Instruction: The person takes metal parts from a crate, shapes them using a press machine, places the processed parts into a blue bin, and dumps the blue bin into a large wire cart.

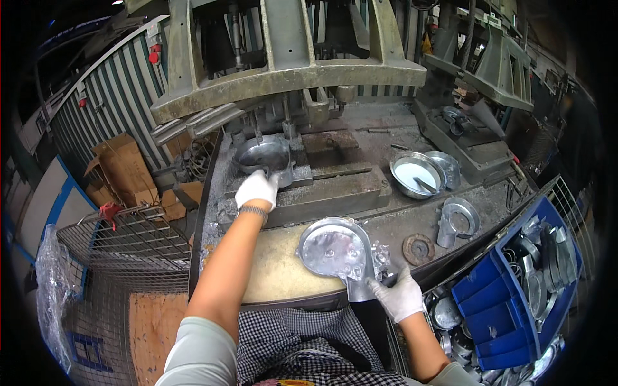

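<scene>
My left hand (258, 190), in a white glove, reaches to a round metal casting (265, 154) seated in the machine's fixture. Its fingers close on the casting's near edge, by the short neck; the fingertips are partly hidden. A second casting (331, 248), shiny, a shallow pan with a spout-like neck, lies on the pale board (273, 273) at the table's front edge. Beside that neck is my gloved right hand (399, 297), fingers apart, its thumb at or against the neck's edge; whether it touches is hard to tell.
A heavy press frame (290, 77) overhangs the fixture. To the right are a metal bowl (417, 175) of whitish liquid with a brush-like tool, a ring-shaped casting (458, 220) and a rusty disc (418, 249). A blue crate (492, 296) of castings stands right; a wire cage (129, 251) stands left.
</scene>
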### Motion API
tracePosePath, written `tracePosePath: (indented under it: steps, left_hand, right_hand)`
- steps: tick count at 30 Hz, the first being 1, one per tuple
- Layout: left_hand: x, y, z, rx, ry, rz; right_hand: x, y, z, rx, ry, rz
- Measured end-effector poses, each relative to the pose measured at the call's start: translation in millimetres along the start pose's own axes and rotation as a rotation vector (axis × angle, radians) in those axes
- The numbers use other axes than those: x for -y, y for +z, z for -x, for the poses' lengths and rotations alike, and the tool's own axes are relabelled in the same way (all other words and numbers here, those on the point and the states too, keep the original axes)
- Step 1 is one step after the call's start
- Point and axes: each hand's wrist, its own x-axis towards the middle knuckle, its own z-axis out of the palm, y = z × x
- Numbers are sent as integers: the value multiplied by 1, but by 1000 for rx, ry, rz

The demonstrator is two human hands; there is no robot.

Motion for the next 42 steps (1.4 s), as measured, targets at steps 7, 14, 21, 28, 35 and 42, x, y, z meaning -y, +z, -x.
tracePosePath:
  steps: [7, 14, 21, 28, 35, 42]
  left_hand:
    - [38, -5, -17, -296, 186, 177]
    - [145, -41, 158, -368, 402, 160]
    - [179, -15, 197, -270, 443, 121]
    - [182, -17, 193, -308, 445, 117]
    - [182, -17, 190, -289, 469, 162]
    - [180, -16, 193, -182, 361, 231]
  right_hand:
    - [0, 18, 3, 208, 36, 244]
    - [-8, 27, -13, -135, -118, -197]
    - [98, 67, -115, -203, -335, -98]
    - [199, 132, -176, -174, -240, 230]
    - [211, 129, -191, -98, -257, 418]
    - [213, 120, -192, 1, -286, 451]
